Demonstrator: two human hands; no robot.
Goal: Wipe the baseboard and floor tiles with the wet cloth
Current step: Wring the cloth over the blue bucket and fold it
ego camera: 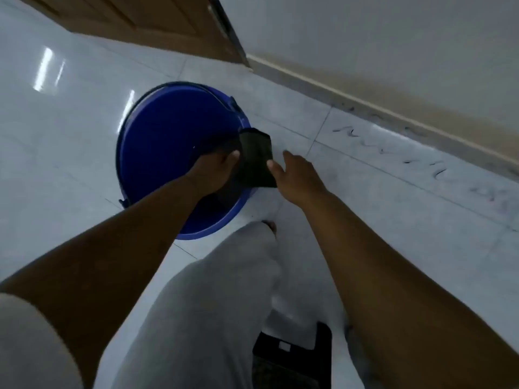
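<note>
Over the near-right rim of the round blue plastic bucket [157, 141], we hold the dark, limp wet cloth [257, 161] in our left hand [213, 172], fingers closed on its left edge so that it hangs above the bucket's lip rather than over the tiles; we judge that this keeps any drips falling back into the bucket. Just to the right of that grip, our right hand [297, 178] is spread wide, its thumb touching the cloth's right edge, and nothing is clamped in it; it looks ready to take the cloth or to help fold it, though we cannot tell which. Below the grip, our knee in pale grey trousers [213, 290] is bent toward the bucket, which puts us low and close to the work. A black object [292, 357] lies on the floor beside the leg; it is too dim to name. Outward to the right of the cloth, the glossy pale floor tiles [393, 197] carry dark scribbled smears in a band beside the wall, so wiping there seems not yet done. Beyond those marks runs the cream baseboard [365, 105], with grime along its foot, under a plain grey-white wall [393, 37]. Farther up and left of the grip stands a brown wooden door [146, 21]. Light glints on the tiles to the left of the bucket.
</note>
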